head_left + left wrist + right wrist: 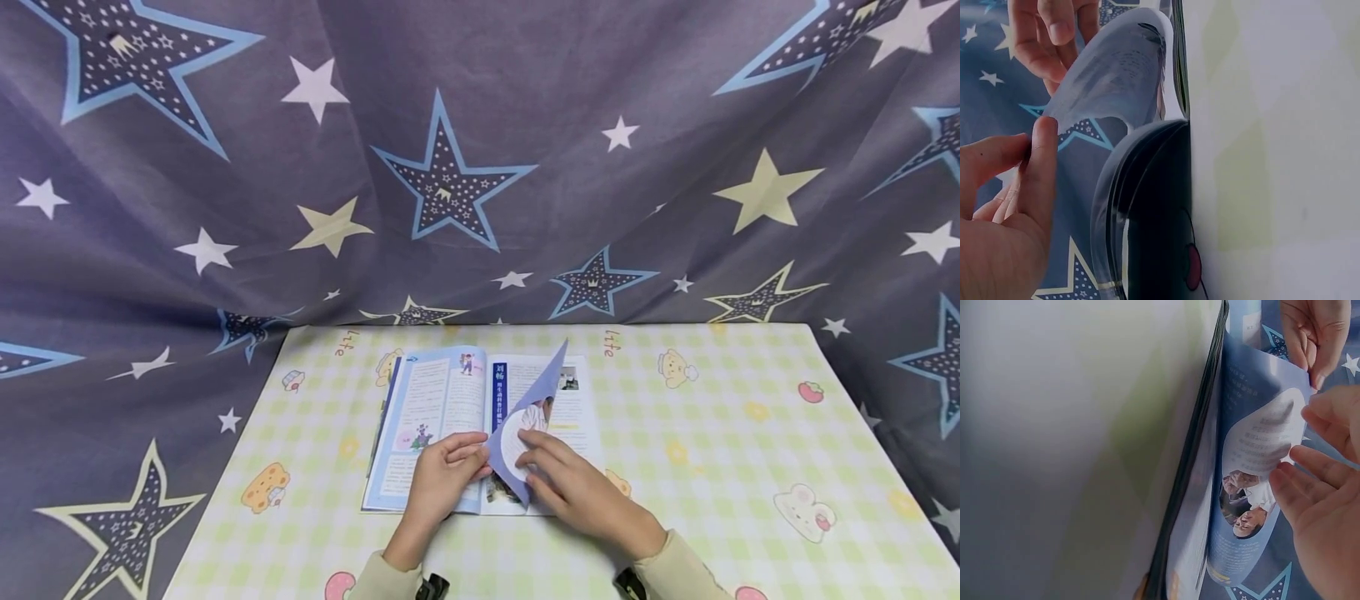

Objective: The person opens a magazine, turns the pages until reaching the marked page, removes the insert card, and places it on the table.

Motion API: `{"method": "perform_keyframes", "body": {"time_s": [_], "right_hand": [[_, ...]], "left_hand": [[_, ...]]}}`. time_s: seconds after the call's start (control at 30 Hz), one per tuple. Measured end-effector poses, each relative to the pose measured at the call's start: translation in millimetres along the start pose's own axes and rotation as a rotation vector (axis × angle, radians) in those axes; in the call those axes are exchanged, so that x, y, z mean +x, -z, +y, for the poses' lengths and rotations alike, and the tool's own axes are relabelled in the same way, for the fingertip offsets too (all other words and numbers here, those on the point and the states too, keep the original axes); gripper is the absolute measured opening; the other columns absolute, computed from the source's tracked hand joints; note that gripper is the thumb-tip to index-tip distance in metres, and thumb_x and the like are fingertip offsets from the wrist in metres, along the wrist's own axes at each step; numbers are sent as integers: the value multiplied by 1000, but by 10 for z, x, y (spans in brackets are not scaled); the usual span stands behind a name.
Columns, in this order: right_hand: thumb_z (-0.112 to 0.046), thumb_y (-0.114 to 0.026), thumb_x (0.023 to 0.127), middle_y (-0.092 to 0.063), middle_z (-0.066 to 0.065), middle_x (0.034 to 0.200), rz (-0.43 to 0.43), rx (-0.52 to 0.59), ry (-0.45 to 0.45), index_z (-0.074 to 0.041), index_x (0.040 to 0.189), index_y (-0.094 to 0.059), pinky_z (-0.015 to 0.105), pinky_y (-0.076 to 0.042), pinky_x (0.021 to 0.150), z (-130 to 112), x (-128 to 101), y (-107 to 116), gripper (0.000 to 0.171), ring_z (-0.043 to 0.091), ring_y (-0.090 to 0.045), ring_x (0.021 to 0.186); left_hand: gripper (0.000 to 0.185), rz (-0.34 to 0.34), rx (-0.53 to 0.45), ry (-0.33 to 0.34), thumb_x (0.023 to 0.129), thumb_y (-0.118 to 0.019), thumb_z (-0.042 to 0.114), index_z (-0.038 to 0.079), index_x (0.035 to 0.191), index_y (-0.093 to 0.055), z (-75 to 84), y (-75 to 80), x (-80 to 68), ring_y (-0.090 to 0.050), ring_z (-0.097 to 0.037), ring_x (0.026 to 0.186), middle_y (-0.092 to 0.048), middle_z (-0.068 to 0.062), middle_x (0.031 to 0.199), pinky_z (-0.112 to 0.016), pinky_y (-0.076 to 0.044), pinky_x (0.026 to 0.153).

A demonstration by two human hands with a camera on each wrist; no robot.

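An open magazine [427,417] lies on the checked tablecloth [712,433]. One blue-purple page [536,392] stands lifted and curled above its spine. My left hand [457,462] rests on the left-hand page and pinches the lifted page's lower edge between thumb and finger. In the left wrist view the left hand [1035,169] grips the page [1116,69] at its corner. My right hand [547,467] lies against the other side, and its straight fingertips touch the page [1254,437] in the right wrist view. The printed photo on that page faces the right hand [1310,469].
A grey star-patterned cloth [480,167] hangs behind the table and drapes past both sides. Cartoon prints dot the tablecloth. A dark rounded object [1147,212] fills the lower middle of the left wrist view, against the cloth [1272,156].
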State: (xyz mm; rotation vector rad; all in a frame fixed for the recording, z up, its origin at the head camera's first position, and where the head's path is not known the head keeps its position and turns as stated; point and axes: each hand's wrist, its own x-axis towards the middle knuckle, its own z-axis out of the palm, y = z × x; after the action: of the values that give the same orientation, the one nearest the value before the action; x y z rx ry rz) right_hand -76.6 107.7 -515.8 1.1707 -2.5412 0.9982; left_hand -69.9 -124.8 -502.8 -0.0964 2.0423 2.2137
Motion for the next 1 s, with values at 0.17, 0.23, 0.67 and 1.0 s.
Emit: {"method": "perform_keyframes", "body": {"time_s": [0.17,0.23,0.67,1.0], "right_hand": [[-16,-69,95,-51,10,145,-57,5,-42,-11,122,-62,43,-39,112,9,-18,22,28,25,-45,136],[-19,-71,94,-50,10,146,-100,-7,-66,-10,128,-59,44,-38,112,18,-35,34,37,26,-45,137],[-27,-81,85,-50,19,144,-324,-88,-55,-7,135,-57,52,-39,110,64,-140,67,58,39,-43,136],[-23,-71,93,-65,10,127,-315,-128,5,-9,116,-69,47,-45,106,59,-157,148,27,30,-57,124]], "left_hand": [[27,53,30,0,91,-70,-2,-14,114,-66,-33,133,-3,-73,-29,84,-72,-25,99,-32,-60,76],[25,107,48,4,90,-70,-4,-14,113,-67,-44,232,-13,-74,-26,81,-72,-24,97,-31,-60,76],[26,416,187,125,91,-71,-1,-8,116,-68,-67,1002,-278,-74,-20,77,-74,-18,96,-30,-60,74],[29,488,292,161,92,-68,3,-4,120,-67,-117,1219,-384,-73,-15,80,-74,-17,101,-26,-60,74]]}}
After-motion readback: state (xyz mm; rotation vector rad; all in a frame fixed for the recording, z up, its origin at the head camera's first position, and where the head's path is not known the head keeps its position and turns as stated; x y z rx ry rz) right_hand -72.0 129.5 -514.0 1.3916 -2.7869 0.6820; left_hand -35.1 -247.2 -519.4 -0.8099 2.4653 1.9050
